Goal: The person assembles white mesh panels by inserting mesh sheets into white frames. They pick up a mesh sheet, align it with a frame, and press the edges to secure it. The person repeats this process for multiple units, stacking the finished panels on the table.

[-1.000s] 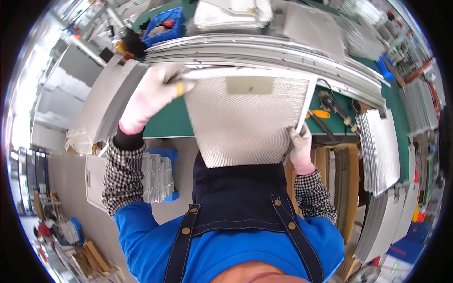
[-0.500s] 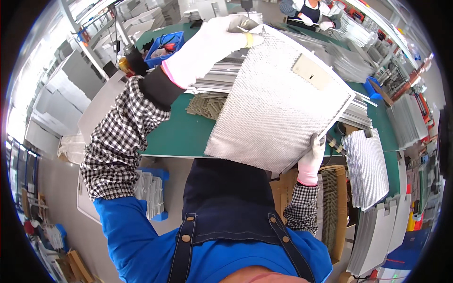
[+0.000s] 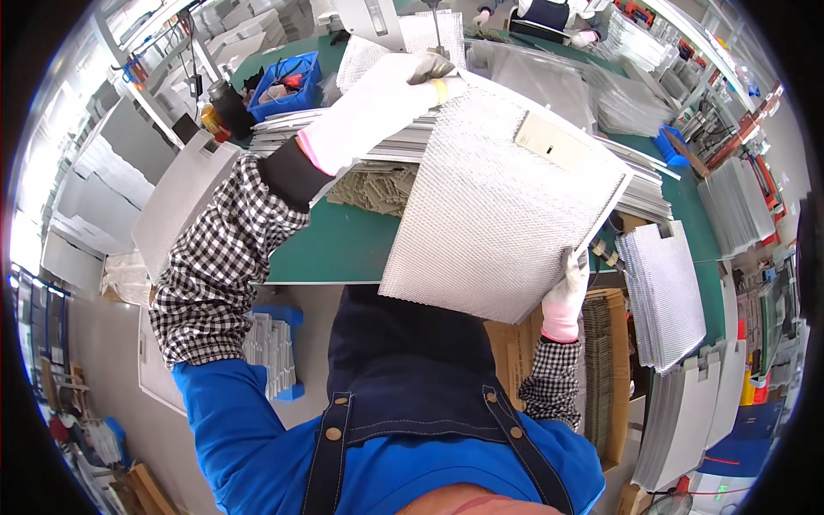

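Observation:
I hold a large rectangular silver mesh filter panel tilted up in front of me over the green bench. My left hand, in a white glove, grips its upper left edge, high and far out. At the panel's lower right corner sits my right hand, gloved in white with a pink cuff. A pale rectangular label is stuck near the panel's top right.
Long metal frames and a pile of tan mesh pieces lie on the bench. A blue bin stands at the back left. Stacked mesh panels are at my right, a cardboard box below them. Another person works across the bench.
The panel has swung from lying flat and square before me to tilted, its left side lifted up and away. My left arm has stretched out further; my right hand stays at the lower corner.

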`<act>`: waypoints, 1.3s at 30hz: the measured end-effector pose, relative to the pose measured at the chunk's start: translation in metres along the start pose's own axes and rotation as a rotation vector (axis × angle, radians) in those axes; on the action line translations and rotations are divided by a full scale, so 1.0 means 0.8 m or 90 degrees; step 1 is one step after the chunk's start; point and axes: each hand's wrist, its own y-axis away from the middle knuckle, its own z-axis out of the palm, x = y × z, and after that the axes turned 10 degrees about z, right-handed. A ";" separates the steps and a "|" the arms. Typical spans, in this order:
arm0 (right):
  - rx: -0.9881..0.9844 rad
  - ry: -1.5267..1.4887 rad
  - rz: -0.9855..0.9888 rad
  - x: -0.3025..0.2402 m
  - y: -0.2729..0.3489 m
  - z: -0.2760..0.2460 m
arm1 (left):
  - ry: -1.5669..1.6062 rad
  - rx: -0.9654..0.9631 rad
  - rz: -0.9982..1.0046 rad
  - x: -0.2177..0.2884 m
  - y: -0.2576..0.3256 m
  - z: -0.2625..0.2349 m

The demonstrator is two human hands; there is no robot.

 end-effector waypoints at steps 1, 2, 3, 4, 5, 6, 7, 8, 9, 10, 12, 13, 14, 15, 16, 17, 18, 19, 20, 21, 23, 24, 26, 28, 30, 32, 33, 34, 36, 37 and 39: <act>0.003 -0.001 0.014 -0.002 0.003 0.001 | -0.017 -0.017 0.001 -0.003 -0.001 0.001; 0.017 0.002 0.025 -0.003 0.007 0.003 | -0.012 0.011 -0.009 -0.006 0.000 0.005; 0.030 0.004 0.034 -0.004 0.010 0.005 | -0.001 0.040 -0.001 -0.009 0.001 0.010; 0.030 0.001 0.033 -0.004 0.014 0.008 | 0.010 0.073 0.006 -0.012 0.003 0.015; 0.030 -0.001 0.032 -0.005 0.016 0.010 | 0.011 0.090 -0.004 -0.014 0.006 0.022; 0.030 -0.003 0.032 -0.005 0.018 0.013 | 0.013 0.110 -0.016 -0.015 0.010 0.026; 0.046 0.004 0.036 -0.005 0.020 0.014 | 0.014 0.131 -0.029 -0.016 0.014 0.029; 0.061 0.012 0.040 -0.005 0.020 0.016 | 0.036 0.129 -0.062 -0.016 0.019 0.030; 0.083 0.026 0.028 -0.005 0.019 0.017 | 0.057 0.126 -0.094 -0.015 0.025 0.027; 0.069 0.017 0.054 -0.006 0.018 0.016 | 0.079 0.123 -0.137 -0.013 0.031 0.023; 0.084 0.017 0.088 -0.010 0.013 0.015 | 0.187 0.097 -0.165 -0.008 0.045 0.009; 0.034 0.001 0.060 -0.012 0.010 0.014 | 0.231 0.079 -0.177 -0.006 0.053 -0.002; 0.016 -0.010 0.047 -0.015 0.007 0.014 | 0.279 0.055 -0.152 -0.003 0.060 -0.013; -0.016 -0.021 0.040 -0.018 0.005 0.014 | 0.272 0.020 -0.205 -0.004 0.062 -0.022; -0.016 -0.006 0.027 -0.019 0.003 0.016 | 0.263 0.030 -0.207 -0.004 0.067 -0.025; -0.031 0.008 0.019 -0.020 0.002 0.019 | 0.254 0.042 -0.201 -0.005 0.071 -0.026; -0.046 0.023 0.011 -0.020 0.002 0.025 | 0.237 0.065 -0.206 -0.007 0.076 -0.026; -0.013 0.025 0.025 -0.017 0.003 0.031 | 0.251 0.115 -0.206 -0.011 0.079 -0.020; -0.024 0.034 0.053 -0.014 0.007 0.040 | 0.257 0.173 -0.219 -0.016 0.083 -0.011; 0.002 0.034 0.070 -0.007 0.011 0.050 | 0.264 0.229 -0.225 -0.021 0.086 -0.003; 0.034 0.047 0.119 0.007 0.024 0.070 | 0.270 0.288 -0.250 -0.031 0.096 0.008; 0.019 0.033 0.142 0.011 0.028 0.077 | 0.270 0.315 -0.271 -0.035 0.102 0.010; -0.012 0.033 0.124 0.017 0.034 0.086 | 0.226 0.269 -0.295 -0.041 0.120 0.006; -0.003 0.045 0.143 0.018 0.035 0.089 | 0.244 0.218 -0.310 -0.045 0.141 -0.005; -0.011 0.056 0.150 0.014 0.030 0.087 | 0.269 0.210 -0.294 -0.049 0.161 -0.012; -0.026 0.076 0.165 0.006 0.023 0.085 | 0.286 0.201 -0.282 -0.053 0.178 -0.018; -0.039 0.077 0.171 0.003 0.019 0.086 | 0.302 0.206 -0.324 -0.056 0.184 -0.021; -0.051 0.084 0.182 -0.002 0.017 0.086 | 0.299 0.207 -0.352 -0.058 0.191 -0.022; -0.081 0.116 0.184 -0.010 0.012 0.089 | 0.293 0.209 -0.409 -0.061 0.201 -0.020; -0.092 0.119 0.180 -0.013 0.010 0.092 | 0.330 0.245 -0.407 -0.062 0.205 -0.018; -0.097 0.124 0.168 -0.018 0.006 0.097 | 0.412 0.312 -0.403 -0.065 0.211 -0.010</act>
